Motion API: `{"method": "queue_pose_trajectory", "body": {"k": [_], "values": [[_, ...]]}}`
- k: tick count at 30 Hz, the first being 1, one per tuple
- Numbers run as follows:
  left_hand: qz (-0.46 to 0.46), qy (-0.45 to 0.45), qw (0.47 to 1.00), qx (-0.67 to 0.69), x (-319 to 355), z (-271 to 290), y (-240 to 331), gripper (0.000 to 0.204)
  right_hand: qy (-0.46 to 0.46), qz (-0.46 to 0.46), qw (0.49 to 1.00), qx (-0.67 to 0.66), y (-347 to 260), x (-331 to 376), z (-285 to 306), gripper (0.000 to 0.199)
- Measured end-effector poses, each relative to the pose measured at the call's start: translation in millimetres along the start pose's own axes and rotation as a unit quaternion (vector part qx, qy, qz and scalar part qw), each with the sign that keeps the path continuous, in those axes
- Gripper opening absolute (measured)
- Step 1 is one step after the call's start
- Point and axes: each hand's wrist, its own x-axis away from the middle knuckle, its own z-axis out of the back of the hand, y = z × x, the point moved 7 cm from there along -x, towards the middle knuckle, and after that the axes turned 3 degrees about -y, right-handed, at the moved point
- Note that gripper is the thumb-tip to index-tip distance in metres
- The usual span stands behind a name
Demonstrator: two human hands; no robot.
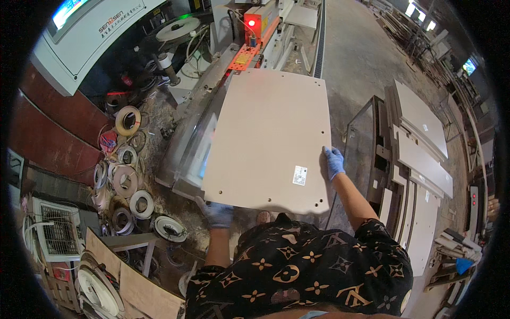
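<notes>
Head view shows a large beige panel [268, 138] in front of the person, held out toward the orange part of a machine [244, 59], its far left corner near the orange tongue. Whether the machine carries any of the panel's weight cannot be told, since the board hides what lies beneath it. The blue-gloved right hand [333, 162] is clamped on the right edge, a little nearer the person than the middle, with fingers on the upper face. The left hand [219, 214], also gloved, is at the near left corner, partly under the board and blurred; how firmly it is closed cannot be told.

The panel looks like stiff coated board, so it should move as one rigid piece, and its breadth suggests a fair weight that would tip if taken at one side only. Its smooth face may slide under a gloved palm, so a grip over the edge, thumb and fingers on opposite faces, seems safer than pressing flat. Corners look the likeliest to chip, and the small dark holes [269, 200] near the margins are better left out of the grip. The white label [299, 175] sits inward of the right edge, clear of the fingers.
</notes>
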Motion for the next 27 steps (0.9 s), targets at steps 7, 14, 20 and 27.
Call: {"method": "queue_pose_trajectory", "body": {"k": [7, 14, 20, 27], "values": [[0.002, 0.118, 0.977, -0.176, -22, 5, -78, 0.051, -0.104, 0.081, 0.985, 0.112, 8, -4, -64, 0.062], [-0.041, 0.118, 0.985, -0.122, -76, 7, -70, 0.061, -0.153, 0.101, 0.889, 0.419, 5, -45, -67, 0.073], [-0.059, 0.152, 0.972, -0.17, -97, 16, -76, 0.063, -0.126, 0.089, 0.888, 0.433, -8, -57, -73, 0.076], [0.008, 0.086, 0.989, -0.121, -152, 8, -100, 0.062, -0.13, 0.03, 0.898, 0.419, -48, -82, -94, 0.071]]}}
